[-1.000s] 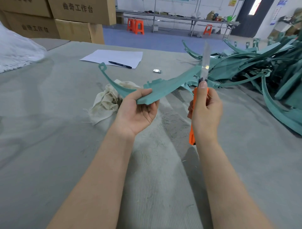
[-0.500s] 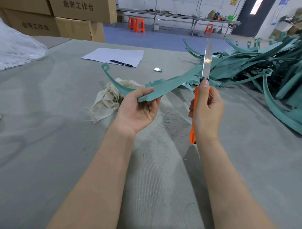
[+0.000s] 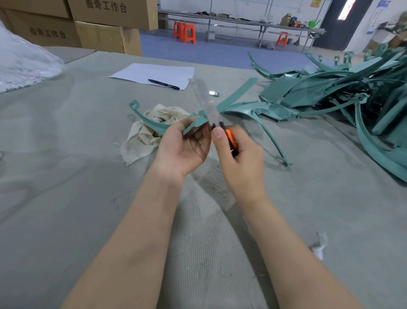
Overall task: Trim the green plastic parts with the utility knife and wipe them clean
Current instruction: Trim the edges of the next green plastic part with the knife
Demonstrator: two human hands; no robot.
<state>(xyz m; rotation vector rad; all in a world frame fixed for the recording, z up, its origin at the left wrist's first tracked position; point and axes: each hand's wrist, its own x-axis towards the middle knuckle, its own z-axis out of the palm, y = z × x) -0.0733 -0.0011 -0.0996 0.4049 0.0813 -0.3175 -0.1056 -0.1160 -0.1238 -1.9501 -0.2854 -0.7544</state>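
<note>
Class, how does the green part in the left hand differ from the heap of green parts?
The held part is one piece, lifted in the left hand; the heap is many, tangled on the table. The knife crosses the held part, not the heap. Both are curved green plastic.

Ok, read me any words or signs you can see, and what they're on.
"曲奇工作台" on the top box.
"曲奇工作台" on the lower left box.
Yellow wall sign and wall poster: too small and blurred to read.
</note>
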